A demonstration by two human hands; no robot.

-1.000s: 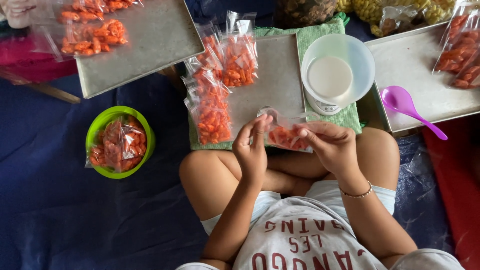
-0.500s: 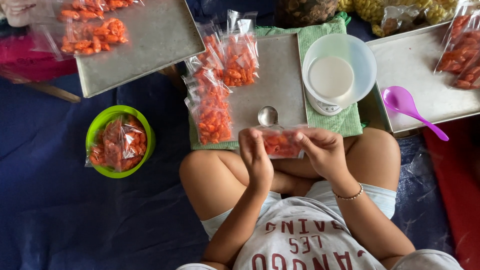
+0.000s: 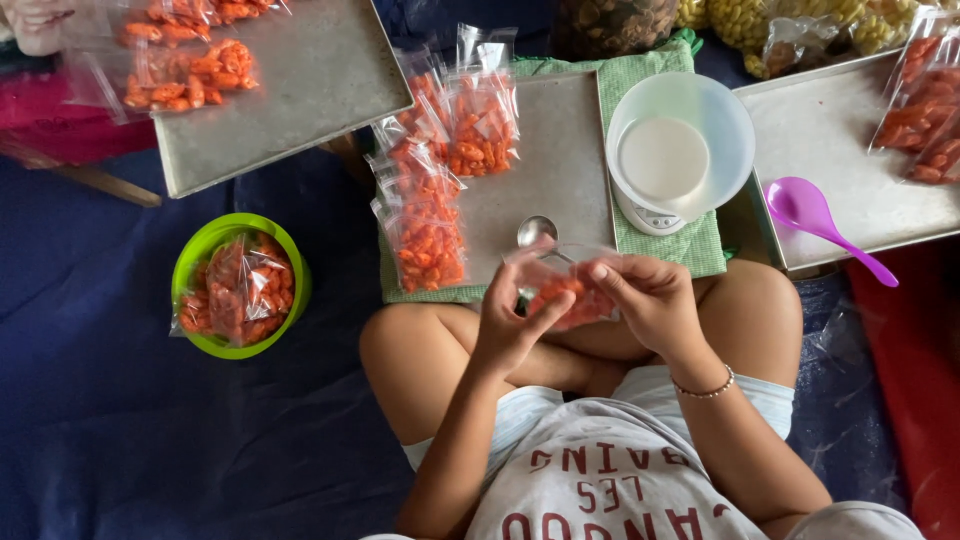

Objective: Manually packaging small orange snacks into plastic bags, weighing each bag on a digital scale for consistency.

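Small clear bag (image 3: pixel 562 288) of orange snacks held in both hands above the crossed legs.

The left hand (image 3: pixel 512 318) pinches the bag's left edge, its fingers (image 3: pixel 545 305) clenched on the plastic; the right hand (image 3: pixel 650 300) grips the right edge from above, wrist bent inward, a bracelet (image 3: pixel 706 388) on it. Just beyond the bag a metal spoon (image 3: pixel 535 231) lies on a grey tray (image 3: pixel 560 160) that rests on a green cloth (image 3: pixel 640 250), with filled bags (image 3: pixel 430 200) along its left side and a white bowl (image 3: pixel 680 130) on a scale to the right. A purple scoop (image 3: pixel 815 218) lies on another tray (image 3: pixel 840 140). To the left a green tub (image 3: pixel 240 284) of bags stands on the blue floor sheet (image 3: pixel 120 400).
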